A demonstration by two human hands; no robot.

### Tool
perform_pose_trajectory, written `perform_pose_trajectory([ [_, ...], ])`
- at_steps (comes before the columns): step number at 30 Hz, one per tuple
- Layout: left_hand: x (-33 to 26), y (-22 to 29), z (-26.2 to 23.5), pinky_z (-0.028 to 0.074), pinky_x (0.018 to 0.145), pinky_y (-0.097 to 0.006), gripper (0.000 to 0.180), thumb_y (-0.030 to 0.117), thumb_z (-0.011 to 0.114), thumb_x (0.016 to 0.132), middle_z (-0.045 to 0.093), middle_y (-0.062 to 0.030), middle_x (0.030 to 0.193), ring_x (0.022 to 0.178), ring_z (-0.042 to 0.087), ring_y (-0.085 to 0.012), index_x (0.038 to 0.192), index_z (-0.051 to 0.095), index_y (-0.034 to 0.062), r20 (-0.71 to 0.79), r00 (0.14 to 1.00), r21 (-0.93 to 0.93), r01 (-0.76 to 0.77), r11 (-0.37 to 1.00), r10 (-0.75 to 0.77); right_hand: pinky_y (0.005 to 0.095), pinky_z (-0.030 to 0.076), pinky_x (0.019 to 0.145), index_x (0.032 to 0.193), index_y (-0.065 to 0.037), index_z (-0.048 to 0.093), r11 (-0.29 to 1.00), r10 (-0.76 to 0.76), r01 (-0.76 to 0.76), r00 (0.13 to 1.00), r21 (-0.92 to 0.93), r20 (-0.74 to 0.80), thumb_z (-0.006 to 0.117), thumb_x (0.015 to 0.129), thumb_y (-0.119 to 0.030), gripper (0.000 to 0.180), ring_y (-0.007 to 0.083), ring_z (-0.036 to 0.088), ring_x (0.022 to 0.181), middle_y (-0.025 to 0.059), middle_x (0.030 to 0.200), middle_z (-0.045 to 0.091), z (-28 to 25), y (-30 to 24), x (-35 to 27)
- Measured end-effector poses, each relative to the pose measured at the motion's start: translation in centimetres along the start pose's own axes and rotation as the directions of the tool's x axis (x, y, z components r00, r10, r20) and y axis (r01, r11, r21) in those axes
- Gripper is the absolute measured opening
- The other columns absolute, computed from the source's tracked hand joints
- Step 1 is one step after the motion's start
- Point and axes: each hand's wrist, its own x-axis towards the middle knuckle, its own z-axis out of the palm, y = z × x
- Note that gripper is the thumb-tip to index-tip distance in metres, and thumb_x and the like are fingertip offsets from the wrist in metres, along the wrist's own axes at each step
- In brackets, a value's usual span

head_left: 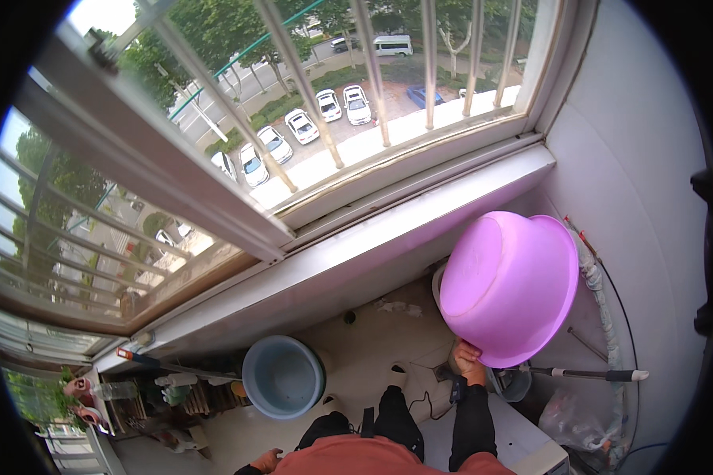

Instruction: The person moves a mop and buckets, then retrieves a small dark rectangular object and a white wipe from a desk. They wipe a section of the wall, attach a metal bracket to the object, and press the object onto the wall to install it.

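Note:
My right hand [469, 360] is closed on the lower edge of a large pink plastic basin [483, 277]. The basin is tipped on its side, its outer bottom facing left and its rim to the right. Down at the lower edge, my left hand [267, 461] hangs beside my body, its fingers loosely apart and nothing seen in them. A blue-grey round tub [281, 376] stands on the floor ahead of that hand, its open top up. Behind the pink basin, part of a pale round rim [438, 285] peeks out; the rest is hidden.
Along the far side runs a white window ledge [420, 214] under barred windows. A rod with a dark grip [602, 374], a grey bucket [513, 385] and a clear plastic bag [576, 419] are at the right. A wrapped pipe [598, 293] follows the wall. Bottles [115, 390] stand left.

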Motion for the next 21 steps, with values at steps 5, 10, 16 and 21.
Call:
perform_pose_trajectory([
  [5, 2.0, -4.3, 4.0, 0.057, 0.087, -0.043, 0.067, 0.026, 0.073, 0.087, 0.075, -0.0242, 0.106, 0.100, 0.073, -0.0329, 0.146, 0.052, 0.0018, -0.096, 0.970, -0.078, -0.233, 0.969, 0.225, 0.0273, 0.045, 0.048, 0.103, -0.005, 0.062, 0.985, -0.044, 0.019, 0.989, -0.174, -0.139, 0.065, 0.093, -0.026, 0.023, 0.0140, 0.052, 0.057, 0.0088, 0.093, 0.061, -0.5, 1.4, -5.8],
  [10, 0.2, -5.2, 5.5, 0.066, 0.070, -0.051, 0.059, 0.012, 0.049, 0.098, 0.068, -0.0238, 0.122, 0.098, 0.073, -0.0355, 0.155, 0.036, 0.0066, 0.094, 0.993, -0.534, 0.108, 0.838, -0.068, 0.0305, 0.053, 0.055, 0.125, -0.005, 0.058, 0.707, -0.466, -0.012, 0.745, -0.707, -0.478, 0.065, 0.089, -0.019, 0.040, 0.0193, 0.064, 0.070, 0.0141, 0.113, 0.066, -2.1, 3.9, -12.6],
  [16, -3.2, -8.7, 7.7, 0.066, 0.074, -0.053, 0.055, 0.011, 0.043, 0.101, 0.067, -0.0232, 0.125, 0.105, 0.071, -0.0359, 0.155, 0.036, 0.0073, 0.166, 0.984, -0.666, 0.163, 0.728, -0.068, 0.0390, 0.062, 0.055, 0.128, -0.004, 0.056, 0.186, -0.673, -0.471, 0.578, -0.862, -0.462, 0.065, 0.087, -0.019, 0.044, 0.0281, 0.073, 0.080, 0.0137, 0.107, 0.070, -6.3, 11.2, -14.1],
  [21, -3.5, -15.7, 12.2, 0.066, 0.075, -0.053, 0.053, 0.009, 0.042, 0.102, 0.067, -0.0236, 0.123, 0.103, 0.071, -0.0364, 0.154, 0.037, 0.0063, 0.175, 0.980, -0.783, 0.195, 0.590, -0.091, 0.0431, 0.064, 0.054, 0.131, -0.005, 0.053, -0.132, -0.574, -0.650, 0.666, -0.748, -0.477, 0.065, 0.090, -0.020, 0.045, 0.0321, 0.074, 0.077, 0.0165, 0.105, 0.070, -11.5, 21.4, -10.4],
])
